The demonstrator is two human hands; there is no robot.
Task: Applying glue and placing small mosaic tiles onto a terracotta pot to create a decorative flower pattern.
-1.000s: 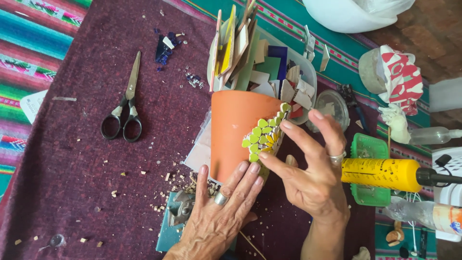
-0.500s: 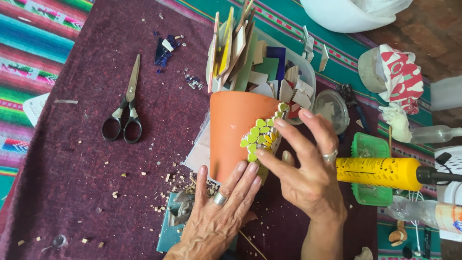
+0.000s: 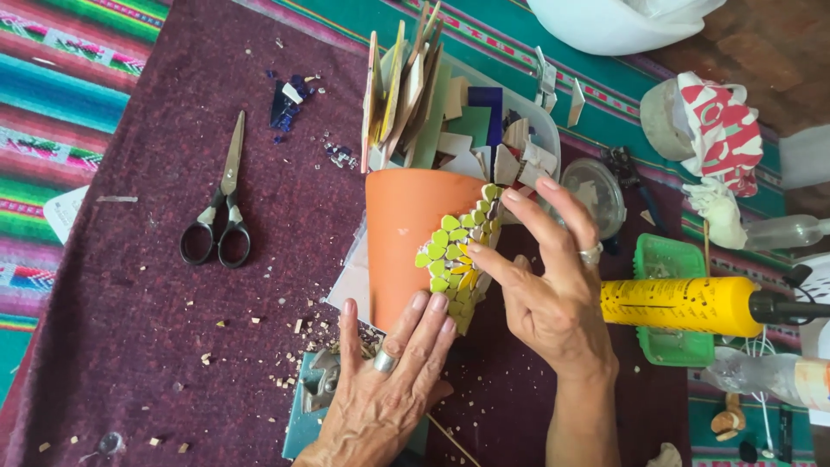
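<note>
An orange terracotta pot (image 3: 406,233) lies on its side on the purple cloth (image 3: 130,329). A patch of green and yellow mosaic pieces (image 3: 456,252) covers part of its right flank. My left hand (image 3: 385,380), ring on one finger, rests flat with its fingertips against the pot's lower end. My right hand (image 3: 549,285), also ringed, presses its fingertips on the mosaic patch from the right. Neither hand grips anything.
Black-handled scissors (image 3: 220,207) lie at the left. A clear tub of tile shards (image 3: 458,112) stands behind the pot. A yellow glue bottle (image 3: 679,307) lies over a green basket (image 3: 666,259) at the right. Small chips are scattered on the cloth.
My right hand has slid slightly upward along the mosaic patch, its fingers spreading over the upper tiles. The left hand and the pot have stayed put.
</note>
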